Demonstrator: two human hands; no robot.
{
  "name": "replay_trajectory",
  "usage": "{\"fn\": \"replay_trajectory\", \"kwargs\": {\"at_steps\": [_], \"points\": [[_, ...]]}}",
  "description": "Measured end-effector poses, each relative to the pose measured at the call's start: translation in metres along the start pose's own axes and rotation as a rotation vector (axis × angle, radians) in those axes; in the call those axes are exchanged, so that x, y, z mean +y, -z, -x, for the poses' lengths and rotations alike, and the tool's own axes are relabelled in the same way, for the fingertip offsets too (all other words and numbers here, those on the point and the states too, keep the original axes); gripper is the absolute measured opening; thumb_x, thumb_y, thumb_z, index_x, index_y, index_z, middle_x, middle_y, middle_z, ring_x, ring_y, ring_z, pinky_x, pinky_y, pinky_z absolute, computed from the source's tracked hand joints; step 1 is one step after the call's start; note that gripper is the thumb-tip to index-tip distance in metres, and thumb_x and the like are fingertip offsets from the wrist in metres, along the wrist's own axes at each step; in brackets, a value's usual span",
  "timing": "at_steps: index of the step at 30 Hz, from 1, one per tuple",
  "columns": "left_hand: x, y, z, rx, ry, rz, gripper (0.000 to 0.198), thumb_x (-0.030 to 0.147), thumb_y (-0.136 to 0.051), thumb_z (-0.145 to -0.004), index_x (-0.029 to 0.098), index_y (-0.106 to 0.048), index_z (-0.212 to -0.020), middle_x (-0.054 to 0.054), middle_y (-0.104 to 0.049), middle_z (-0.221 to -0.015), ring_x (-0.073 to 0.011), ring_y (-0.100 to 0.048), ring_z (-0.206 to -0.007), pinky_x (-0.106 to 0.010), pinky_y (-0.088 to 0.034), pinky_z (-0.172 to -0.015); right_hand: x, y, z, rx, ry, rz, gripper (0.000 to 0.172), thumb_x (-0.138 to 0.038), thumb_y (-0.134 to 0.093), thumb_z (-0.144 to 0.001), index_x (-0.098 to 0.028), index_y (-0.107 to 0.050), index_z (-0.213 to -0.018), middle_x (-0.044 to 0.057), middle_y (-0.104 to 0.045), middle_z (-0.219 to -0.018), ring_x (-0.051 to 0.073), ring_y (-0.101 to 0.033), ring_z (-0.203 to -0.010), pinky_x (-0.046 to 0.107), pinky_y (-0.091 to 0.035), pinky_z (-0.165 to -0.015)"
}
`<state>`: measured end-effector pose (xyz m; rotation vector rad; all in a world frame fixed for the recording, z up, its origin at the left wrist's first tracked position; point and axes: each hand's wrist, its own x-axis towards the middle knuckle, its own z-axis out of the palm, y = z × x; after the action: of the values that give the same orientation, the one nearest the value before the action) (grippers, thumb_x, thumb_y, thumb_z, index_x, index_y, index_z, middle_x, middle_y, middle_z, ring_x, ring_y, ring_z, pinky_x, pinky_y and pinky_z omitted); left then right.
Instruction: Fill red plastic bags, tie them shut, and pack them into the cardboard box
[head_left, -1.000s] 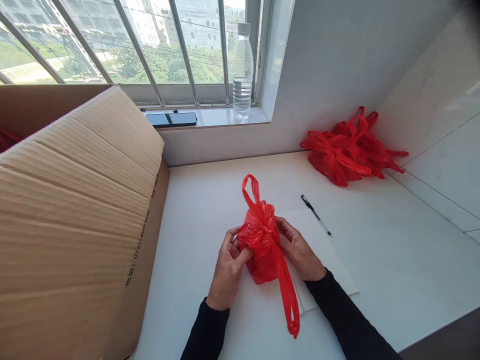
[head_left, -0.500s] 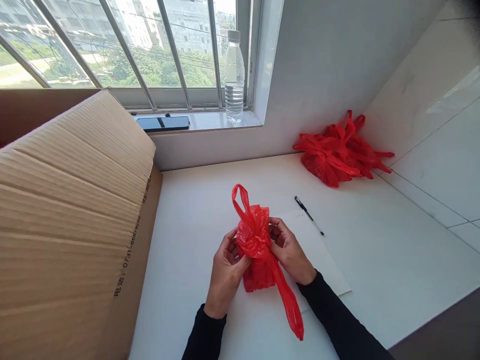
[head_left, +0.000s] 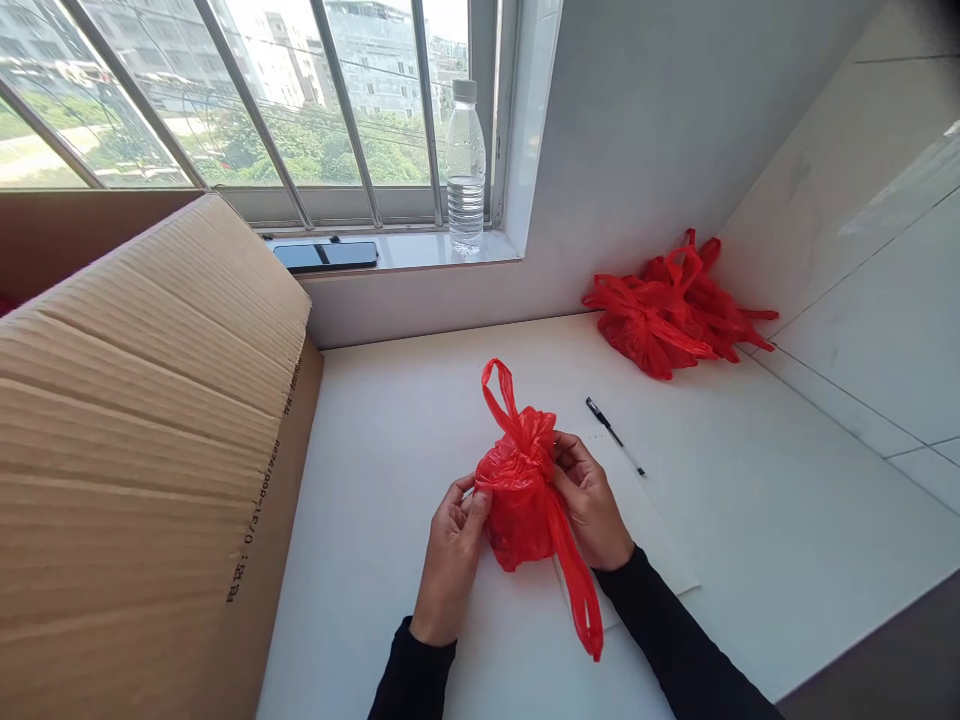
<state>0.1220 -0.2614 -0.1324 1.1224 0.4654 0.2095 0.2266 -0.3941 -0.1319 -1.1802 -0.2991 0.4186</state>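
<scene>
A small red plastic bag stands on the white table in front of me, bunched at its neck. One handle loop sticks up to the far left, the other hangs down toward me. My left hand grips the bag's left side with fingers curled on the plastic. My right hand pinches the gathered neck from the right side.
A large cardboard box fills the left. A pile of tied red bags lies at the far right by the tiled wall. A black pen and a white sheet lie right of my hands. A water bottle and a phone rest on the windowsill.
Both hands stay on the bag. The bag's body has settled lower and rounder, and the upper handle loop has shifted slightly right.
</scene>
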Motion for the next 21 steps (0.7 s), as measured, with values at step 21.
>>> {"fn": "replay_trajectory", "kwargs": {"at_steps": [21], "points": [[0.002,0.007,0.0,-0.033,0.095,0.29,0.044,0.05,-0.071,-0.087,0.023,-0.066,-0.121,-0.001,-0.07,-0.071,-0.0167,-0.061,-0.052,-0.027,-0.045,-0.047,0.001,0.006,-0.001,-0.054,-0.084,-0.12,0.022,-0.04,-0.064,-0.095,-0.031,-0.064,-0.115,0.001,-0.065,-0.11,0.017,-0.063,-0.095,0.035,-0.056,-0.086]]}}
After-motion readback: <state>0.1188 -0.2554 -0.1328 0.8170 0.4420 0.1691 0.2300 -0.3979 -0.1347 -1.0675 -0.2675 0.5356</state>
